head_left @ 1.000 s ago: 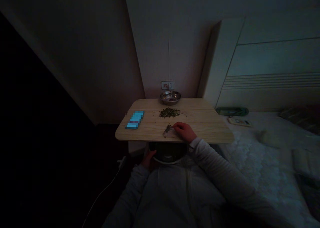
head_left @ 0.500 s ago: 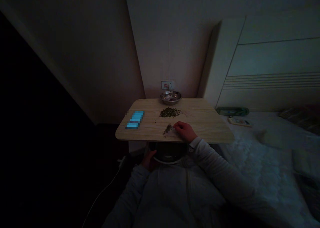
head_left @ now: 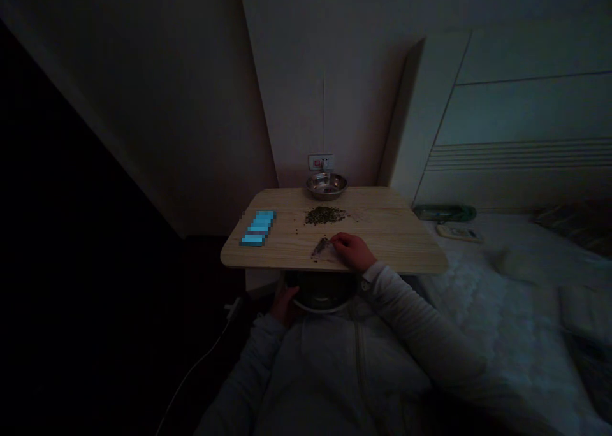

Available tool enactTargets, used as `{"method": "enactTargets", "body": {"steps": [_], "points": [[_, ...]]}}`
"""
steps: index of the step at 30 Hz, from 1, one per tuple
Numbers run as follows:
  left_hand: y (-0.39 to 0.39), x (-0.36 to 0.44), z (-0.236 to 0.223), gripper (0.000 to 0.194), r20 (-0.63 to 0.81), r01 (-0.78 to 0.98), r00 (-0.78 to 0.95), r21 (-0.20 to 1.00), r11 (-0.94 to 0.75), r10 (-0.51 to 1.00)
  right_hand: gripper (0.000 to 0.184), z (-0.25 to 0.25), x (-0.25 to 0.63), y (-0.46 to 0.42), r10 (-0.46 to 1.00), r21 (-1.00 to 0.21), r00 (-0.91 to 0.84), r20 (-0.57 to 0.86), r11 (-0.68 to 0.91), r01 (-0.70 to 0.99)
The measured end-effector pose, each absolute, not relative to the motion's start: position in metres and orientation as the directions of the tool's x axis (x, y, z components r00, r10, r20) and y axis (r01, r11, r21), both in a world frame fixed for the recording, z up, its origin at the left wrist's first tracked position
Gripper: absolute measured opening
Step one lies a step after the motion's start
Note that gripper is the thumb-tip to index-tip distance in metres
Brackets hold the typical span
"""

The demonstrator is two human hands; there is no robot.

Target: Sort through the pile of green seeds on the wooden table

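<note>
My right hand point(head_left: 354, 251) rests on the wooden tabletop point(head_left: 401, 238) near its front edge, fingers curled together. Its fingertips are beside a small cluster of dark grains point(head_left: 321, 246); whatever they pinch is too small to see. Farther back lies a larger pile of small green-brown grains point(head_left: 325, 215), with a few strays around it. Below the table edge, my left hand point(head_left: 285, 303) grips the left side of a dark basin with a pale rim point(head_left: 319, 310) at my lap. Its thumb is over the rim, and its other fingers are hidden.
A shiny metal bowl point(head_left: 326, 186) stands at the table's back edge, under a wall socket point(head_left: 320, 162). A lit phone point(head_left: 259, 228), pixelated, lies on the left. To the right is a bed point(head_left: 497, 334) with a remote control point(head_left: 459, 233). A white cable point(head_left: 191, 369) trails at lower left.
Some grains in the small cluster by my right fingertips have shifted slightly. Both hands stay in nearly the same place.
</note>
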State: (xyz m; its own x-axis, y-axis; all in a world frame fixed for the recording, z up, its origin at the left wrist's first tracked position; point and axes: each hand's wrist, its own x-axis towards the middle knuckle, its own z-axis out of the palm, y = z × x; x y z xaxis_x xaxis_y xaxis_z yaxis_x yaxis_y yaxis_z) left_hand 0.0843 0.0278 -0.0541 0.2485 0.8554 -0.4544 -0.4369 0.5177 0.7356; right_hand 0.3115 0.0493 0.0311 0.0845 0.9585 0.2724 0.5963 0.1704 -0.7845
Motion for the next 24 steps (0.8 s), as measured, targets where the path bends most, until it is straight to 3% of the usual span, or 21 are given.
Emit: {"method": "enactTargets", "body": {"steps": [10, 18, 24], "points": [[0.023, 0.090, -0.037, 0.013, -0.564, -0.448, 0.248, 0.654, 0.610, 0.787, 0.023, 0.033, 0.310, 0.048, 0.961, -0.743, 0.036, 0.273, 0.187, 0.643], [0.024, 0.089, -0.047, 0.032, -0.486, -0.470, 0.259, 0.692, 0.548, 0.835, 0.026, 0.035, 0.306, 0.046, 0.970, -0.732, 0.010, 0.243, 0.177, 0.658], [0.029, 0.090, -0.056, 0.031, -0.493, -0.455, 0.269, 0.692, 0.560, 0.827, 0.028, 0.035, 0.307, 0.045, 0.973, -0.728, -0.019, 0.231, 0.186, 0.660]]}}
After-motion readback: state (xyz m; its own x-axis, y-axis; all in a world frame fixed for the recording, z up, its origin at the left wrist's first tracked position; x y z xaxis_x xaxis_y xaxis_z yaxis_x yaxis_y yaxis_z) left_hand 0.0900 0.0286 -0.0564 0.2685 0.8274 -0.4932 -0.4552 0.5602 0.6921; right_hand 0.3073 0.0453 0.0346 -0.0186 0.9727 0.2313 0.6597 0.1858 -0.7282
